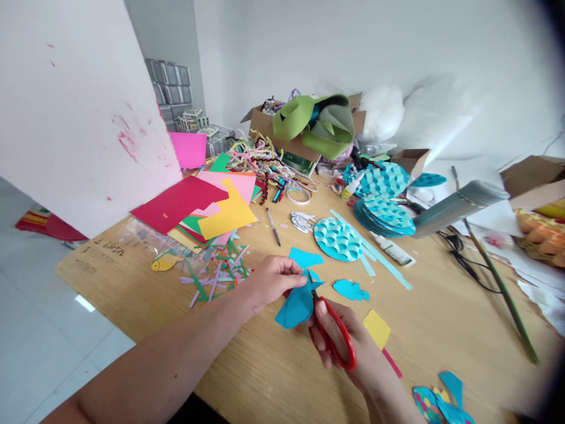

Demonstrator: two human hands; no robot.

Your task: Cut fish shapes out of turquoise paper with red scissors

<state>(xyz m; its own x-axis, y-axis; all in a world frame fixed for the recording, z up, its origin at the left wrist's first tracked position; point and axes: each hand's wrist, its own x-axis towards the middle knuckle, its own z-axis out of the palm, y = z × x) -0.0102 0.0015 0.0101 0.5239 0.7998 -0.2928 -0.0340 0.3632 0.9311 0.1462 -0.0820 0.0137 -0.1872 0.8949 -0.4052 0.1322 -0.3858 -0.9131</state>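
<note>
My left hand (pixel 273 280) pinches a piece of blue paper (pixel 295 306) just above the wooden table (pixel 441 318). My right hand (pixel 342 338) grips red-handled scissors (pixel 332 337), whose blades reach up into the paper's top edge. A cut blue paper shape (pixel 351 290) lies just right of the scissors, and a small yellow paper square (pixel 376 328) lies beside my right hand. Another blue paper scrap (pixel 305 257) rests behind the held paper.
A round blue scale-patterned disc (pixel 338 238) and a stack of similar discs (pixel 384 212) lie further back. Coloured paper sheets (pixel 203 206), paper strip scraps (pixel 216 274), a pen (pixel 273 227), a glue bottle (pixel 392 250), a cardboard box (pixel 304 126) and a white board (pixel 75 112) surround them.
</note>
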